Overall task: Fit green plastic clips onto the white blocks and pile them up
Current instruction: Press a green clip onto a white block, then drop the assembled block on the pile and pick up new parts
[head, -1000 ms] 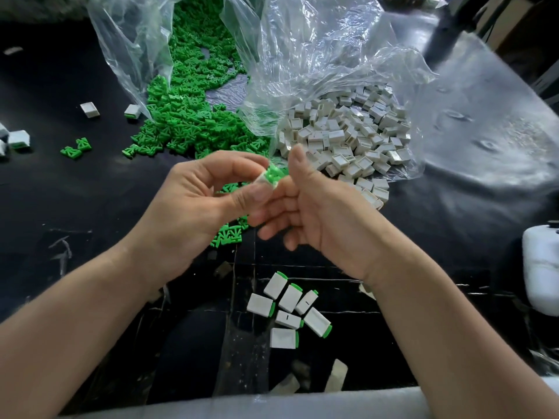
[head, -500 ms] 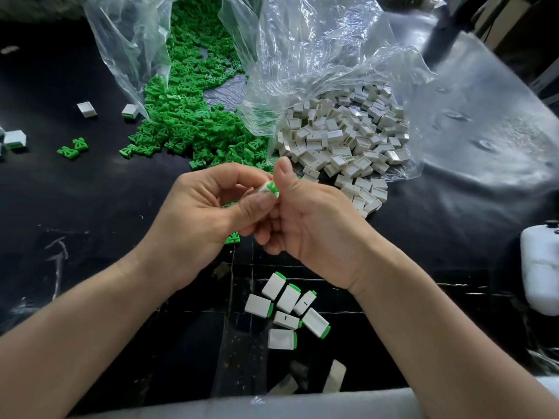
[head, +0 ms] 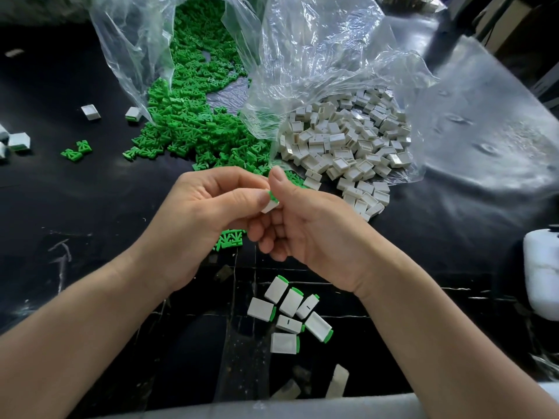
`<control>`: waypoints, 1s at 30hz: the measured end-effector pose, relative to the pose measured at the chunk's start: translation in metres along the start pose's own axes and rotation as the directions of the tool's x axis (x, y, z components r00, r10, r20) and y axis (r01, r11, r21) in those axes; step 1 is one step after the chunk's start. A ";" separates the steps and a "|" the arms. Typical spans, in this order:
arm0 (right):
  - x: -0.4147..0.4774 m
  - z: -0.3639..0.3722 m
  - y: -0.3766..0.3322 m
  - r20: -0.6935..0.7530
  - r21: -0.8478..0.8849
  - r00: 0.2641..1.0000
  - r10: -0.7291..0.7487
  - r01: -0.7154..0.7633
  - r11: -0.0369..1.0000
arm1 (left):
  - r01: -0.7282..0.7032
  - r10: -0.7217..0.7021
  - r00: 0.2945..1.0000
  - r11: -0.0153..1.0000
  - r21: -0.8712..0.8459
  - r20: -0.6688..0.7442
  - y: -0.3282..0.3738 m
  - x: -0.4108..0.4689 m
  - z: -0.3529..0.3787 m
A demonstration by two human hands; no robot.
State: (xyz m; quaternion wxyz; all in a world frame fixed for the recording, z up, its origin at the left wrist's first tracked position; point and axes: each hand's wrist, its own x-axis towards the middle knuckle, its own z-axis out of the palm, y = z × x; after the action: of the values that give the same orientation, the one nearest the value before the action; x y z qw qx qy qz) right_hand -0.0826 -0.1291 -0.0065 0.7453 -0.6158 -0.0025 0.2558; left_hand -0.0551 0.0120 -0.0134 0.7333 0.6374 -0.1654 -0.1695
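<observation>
Your left hand (head: 199, 213) and right hand (head: 305, 228) both pinch one block (head: 268, 207) above the counter (head: 75, 207). Its long axis runs 7 to 1 o'clock, with the clip (head: 272, 195) end at 1. Finished blocks (head: 291, 302) lie at 6 o'clock.

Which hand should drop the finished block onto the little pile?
Probably the right hand. Both hands pinch the clipped block, but the pile of finished blocks lies just below the right wrist. The left hand sits further off to the side, so it would have to cross over.
</observation>
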 end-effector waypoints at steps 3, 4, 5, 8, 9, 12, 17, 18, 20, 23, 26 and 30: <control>0.000 0.001 -0.001 0.004 0.026 1.000 0.001 -0.002 1.000 | 0.011 -0.011 1.000 1.000 -0.020 -0.020 0.001 0.000 0.000; -0.001 0.001 -0.001 -0.003 0.028 1.000 -0.001 0.001 1.000 | 0.010 -0.011 1.000 1.000 -0.025 -0.023 0.001 0.000 0.000; 0.000 0.001 -0.001 -0.016 0.019 1.000 -0.006 0.006 1.000 | 0.009 -0.010 1.000 1.000 -0.028 -0.022 0.000 0.000 0.000; -0.001 0.004 0.000 -0.064 -0.081 0.997 -0.051 0.045 0.996 | 0.006 -0.006 1.000 0.999 -0.039 0.001 -0.001 0.000 -0.002; -0.001 0.005 0.001 -0.079 -0.114 0.995 -0.068 0.059 0.992 | 0.004 -0.004 1.000 0.999 -0.040 0.012 -0.001 0.000 -0.002; -0.002 0.006 0.001 -0.108 -0.158 0.990 -0.095 0.077 0.984 | -0.002 0.003 0.999 0.999 -0.044 0.035 -0.001 0.001 -0.002; -0.003 0.005 -0.002 -0.101 -0.167 0.990 -0.094 0.076 0.983 | 0.007 -0.004 0.999 0.998 -0.056 0.045 0.001 0.001 -0.002; -0.003 0.006 -0.002 -0.097 -0.171 0.991 -0.096 0.078 0.982 | 0.004 -0.002 0.999 0.999 -0.052 0.045 0.001 0.001 -0.002; -0.003 0.006 -0.001 -0.096 -0.184 0.990 -0.101 0.082 0.980 | -0.001 0.003 0.999 0.999 -0.040 0.040 0.001 0.001 -0.002; -0.002 0.005 0.001 -0.102 -0.187 0.990 -0.102 0.081 0.979 | -0.002 0.003 1.000 0.999 -0.035 0.028 0.001 0.000 -0.001; -0.002 0.007 0.002 -0.117 -0.203 0.986 -0.118 0.092 0.975 | -0.014 0.014 1.000 0.999 -0.040 0.012 0.000 -0.001 0.001; 0.001 0.007 0.007 -0.164 -0.301 0.974 -0.154 0.100 0.949 | -0.040 0.038 0.999 0.997 -0.060 -0.031 -0.001 -0.001 0.005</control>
State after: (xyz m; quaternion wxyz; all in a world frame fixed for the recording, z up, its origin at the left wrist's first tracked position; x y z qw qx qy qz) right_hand -0.0869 -0.1217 -0.0117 0.6587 -0.7382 -0.0105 0.1455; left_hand -0.0588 0.0078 -0.0141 0.7577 0.6141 -0.1618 -0.1507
